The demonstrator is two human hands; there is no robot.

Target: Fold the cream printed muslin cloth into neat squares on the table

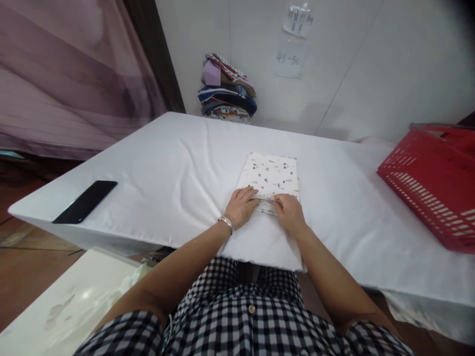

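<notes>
Both hands (265,207) pinch the near edge of folded patterned cloth (270,179) on the white-draped tabletop (166,173), red basket (434,183) at right

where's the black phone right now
In the head view, the black phone lies flat near the left front corner of the white-covered table, well left of the left hand and the folded patterned cloth.

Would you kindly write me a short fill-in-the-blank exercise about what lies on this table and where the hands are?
1. Both hands, the left hand and the right hand, rest on the near edge of a folded, patterned ____.
2. The basket at the right edge of the table is ____ in colour.
3. Near the table's left edge lies a black ____.
4. The stack of folded fabrics stands against the ____.

Missing words: cloth; red; phone; wall
</notes>
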